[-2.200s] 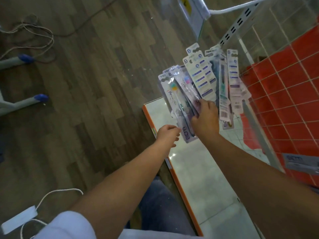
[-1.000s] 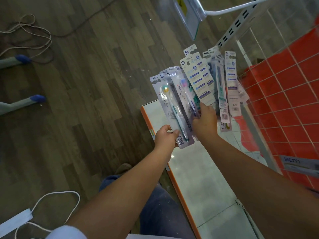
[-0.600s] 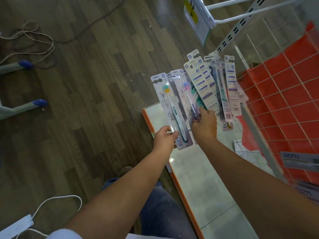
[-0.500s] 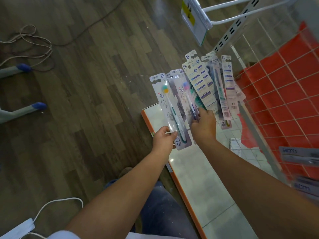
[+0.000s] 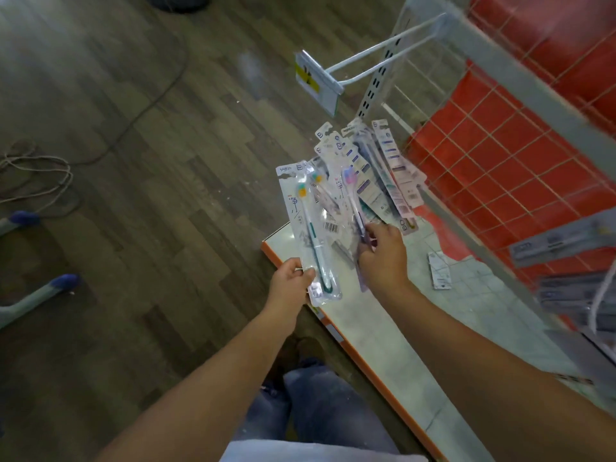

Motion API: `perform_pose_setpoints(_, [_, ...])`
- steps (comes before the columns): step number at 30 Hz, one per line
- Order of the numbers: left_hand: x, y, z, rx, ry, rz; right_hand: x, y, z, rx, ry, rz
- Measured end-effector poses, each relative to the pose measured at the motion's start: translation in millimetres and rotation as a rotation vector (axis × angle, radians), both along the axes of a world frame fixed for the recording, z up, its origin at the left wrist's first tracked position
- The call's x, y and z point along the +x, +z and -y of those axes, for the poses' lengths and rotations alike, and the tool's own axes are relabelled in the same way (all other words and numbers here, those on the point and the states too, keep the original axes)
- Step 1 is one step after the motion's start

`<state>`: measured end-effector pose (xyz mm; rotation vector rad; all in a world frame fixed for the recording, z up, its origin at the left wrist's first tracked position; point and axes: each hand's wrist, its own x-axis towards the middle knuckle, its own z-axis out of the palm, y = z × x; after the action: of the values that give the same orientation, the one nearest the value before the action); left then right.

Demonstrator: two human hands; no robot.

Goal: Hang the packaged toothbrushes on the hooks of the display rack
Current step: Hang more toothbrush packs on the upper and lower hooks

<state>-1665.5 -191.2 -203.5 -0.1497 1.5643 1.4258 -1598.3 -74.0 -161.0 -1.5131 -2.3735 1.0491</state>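
My left hand (image 5: 290,278) pinches the bottom of one packaged toothbrush (image 5: 308,228), a clear blister with a green-handled brush, held upright. My right hand (image 5: 383,253) grips a fanned bundle of several packaged toothbrushes (image 5: 370,176) by their lower ends. Above them a white double-wire hook (image 5: 376,60) with a price-tag holder (image 5: 315,80) at its tip juts from the display rack (image 5: 520,168), a wire grid over a red backing. The hook carries nothing.
A white base shelf with an orange edge (image 5: 363,328) lies under my hands; a single package (image 5: 439,270) lies on it. More packaged goods (image 5: 566,243) hang at the right. Cables (image 5: 36,175) and blue-tipped legs (image 5: 63,283) are on the wood floor to the left.
My left hand has drawn one green-handled package out of the bundle and away to the left. The view has tilted up, showing more of the hook.
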Motion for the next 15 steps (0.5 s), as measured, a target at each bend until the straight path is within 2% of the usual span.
perform_pose_setpoints(3, [4.6,13.4,9.4,0.048,-0.039,0.016,6.4,14.7,22.1,-0.042,-0.076,-0.044])
perform_pose_setpoints(8, [11.6,36.6,23.8,0.113,-0.146,-0.063,16.4,36.2,46.3,-0.094,-0.176,-0.087])
perform_pose_setpoints(15, [4.5,79.4,29.0,0.238,-0.338,-0.168,22.7,65.9,58.8,-0.190,-0.332,-0.261])
